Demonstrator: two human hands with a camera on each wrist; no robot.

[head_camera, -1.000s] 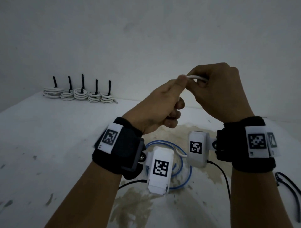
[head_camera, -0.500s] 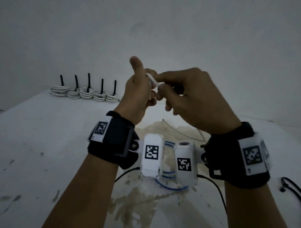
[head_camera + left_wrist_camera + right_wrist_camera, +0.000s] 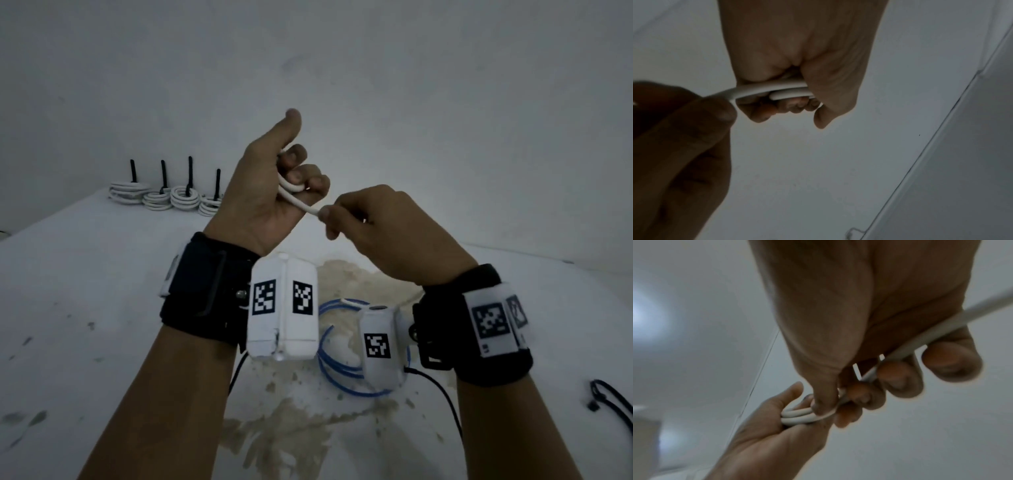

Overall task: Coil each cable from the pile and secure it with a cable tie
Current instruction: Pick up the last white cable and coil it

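Note:
A white cable (image 3: 295, 198) runs between both raised hands. My left hand (image 3: 274, 181) has its fingers curled round two loops of the white cable (image 3: 777, 91), thumb pointing up. To its right, my right hand (image 3: 376, 226) pinches the white cable (image 3: 920, 340) between thumb and forefinger, and the cable passes on through its curled fingers. A blue cable (image 3: 337, 371) lies in loose loops on the table under my wrists, partly hidden by the wrist cameras.
Several coiled white cables (image 3: 164, 197) with upright black ties stand in a row at the table's far left, by the wall. A black cord (image 3: 613, 404) lies at the right edge. A brownish stain (image 3: 291, 428) marks the white table.
My left hand has turned palm towards me and now has loops of the white cable round its fingers. My right hand has dropped lower and to the right, drawing the cable along.

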